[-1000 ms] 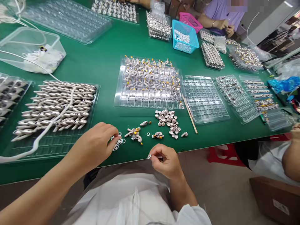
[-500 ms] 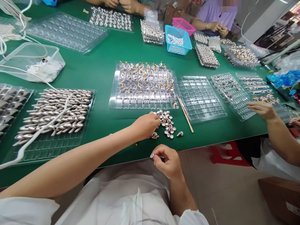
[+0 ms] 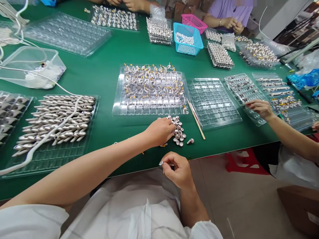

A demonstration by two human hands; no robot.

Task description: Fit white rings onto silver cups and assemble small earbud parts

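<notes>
We work at a green table [image 3: 99,76], with both hands low over its near side. In our right hand [image 3: 178,170] we pinch a small pale piece [image 3: 160,163] between thumb and forefinger, right at the table's near edge, the other fingers curled in toward the palm. Our left hand [image 3: 159,132] reaches out over the table, back upward, its fingers bent down at the left side of a heap of round caps [image 3: 178,132]. The fingertips are among the caps or just beside them, but the hand hides that spot, so we cannot tell whether it grasps one.

Right of the heap, and apart from it, lies a single stem [image 3: 190,141]. Farther out, a thin stick [image 3: 198,125] slants along the left side of a transparent tray [image 3: 214,103]. Behind the heap we see a parts tray [image 3: 118,108] with rows of pale parts, many orange-tipped. On our left are rows of grey shells [image 3: 57,119], with a white cord [image 3: 31,154] lying across them. A plastic bin [image 3: 15,76] stands behind the shells. Toward the far side, a blue basket [image 3: 188,49] holds white bits, with a pink basket [image 3: 194,24] behind it. From the right a co-worker's arm [image 3: 286,127] extends over another tray [image 3: 258,120].
</notes>
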